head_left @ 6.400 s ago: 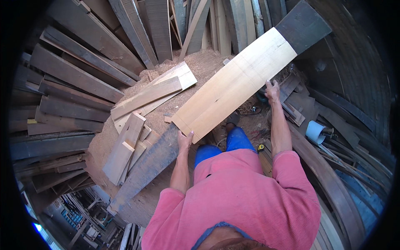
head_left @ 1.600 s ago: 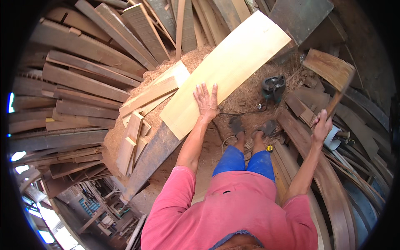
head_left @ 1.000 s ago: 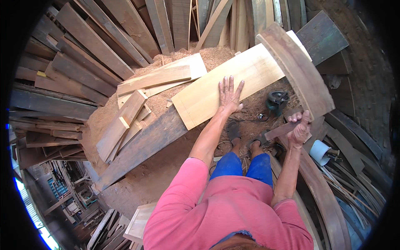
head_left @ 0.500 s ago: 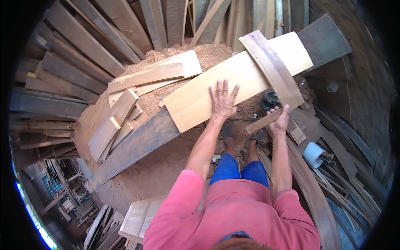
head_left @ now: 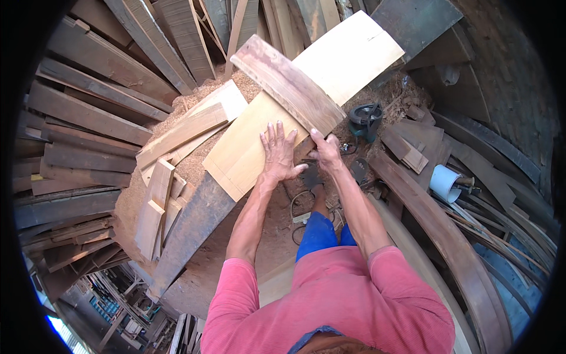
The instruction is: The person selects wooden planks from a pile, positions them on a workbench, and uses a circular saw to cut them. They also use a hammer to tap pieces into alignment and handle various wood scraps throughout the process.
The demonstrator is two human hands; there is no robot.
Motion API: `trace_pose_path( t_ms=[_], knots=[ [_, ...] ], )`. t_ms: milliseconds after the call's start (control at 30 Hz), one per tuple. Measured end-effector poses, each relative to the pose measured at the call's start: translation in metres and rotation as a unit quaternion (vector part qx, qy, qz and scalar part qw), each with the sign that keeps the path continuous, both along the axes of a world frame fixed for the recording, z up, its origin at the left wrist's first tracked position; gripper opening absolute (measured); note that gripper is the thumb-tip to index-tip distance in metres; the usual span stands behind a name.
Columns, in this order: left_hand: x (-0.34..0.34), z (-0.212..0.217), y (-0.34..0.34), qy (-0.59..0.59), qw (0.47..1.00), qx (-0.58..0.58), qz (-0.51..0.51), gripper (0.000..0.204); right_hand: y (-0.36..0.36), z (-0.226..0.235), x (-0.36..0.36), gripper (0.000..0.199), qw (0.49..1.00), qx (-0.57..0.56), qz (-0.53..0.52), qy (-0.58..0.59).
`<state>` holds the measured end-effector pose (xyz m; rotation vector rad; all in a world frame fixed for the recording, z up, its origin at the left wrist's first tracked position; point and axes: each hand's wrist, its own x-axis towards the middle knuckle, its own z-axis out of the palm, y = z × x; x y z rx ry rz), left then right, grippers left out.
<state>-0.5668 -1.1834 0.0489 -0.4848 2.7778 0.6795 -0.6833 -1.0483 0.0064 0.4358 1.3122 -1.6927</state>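
Note:
A long pale board lies slantwise over a dark, worn plank. My left hand rests flat on the board's near half, fingers spread. Across the middle of the board lies a brown wooden square, its broad blade running from the far edge to the near one. Its narrower crosspiece sits along the board's near edge, partly covered by my right hand. The right thumb and fingers are closed on this corner of the square, close beside my left hand.
Short offcuts lie on sawdust at the left. Many planks lean around the back and left. A dark green power tool stands right of the board. Farther right are a pale blue cylinder and a long curved board.
The wooden square has slid left along the pale board, and its crosspiece now meets the near edge. My right hand has come left with it; my left hand stays flat. The view has shifted.

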Motion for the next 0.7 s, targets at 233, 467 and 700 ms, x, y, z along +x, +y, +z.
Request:
trace_pose_path(
  t_ms=[233, 467, 700],
  knots=[
    [-0.012, -0.021, 0.005, 0.087, 0.994, -0.048, -0.039, 0.091, 0.001, -0.012, -0.022, 0.045, 0.998, -0.041, -0.044, -0.012],
    [-0.019, -0.019, 0.01, 0.093, 0.994, -0.05, -0.024, 0.083, 0.004, -0.011, -0.034, 0.035, 0.996, -0.04, -0.075, 0.003],
    [-0.021, -0.019, 0.012, 0.082, 0.995, -0.063, -0.012, 0.08, 0.005, 0.0, -0.042, 0.037, 0.999, -0.006, -0.045, 0.007]
  ],
)
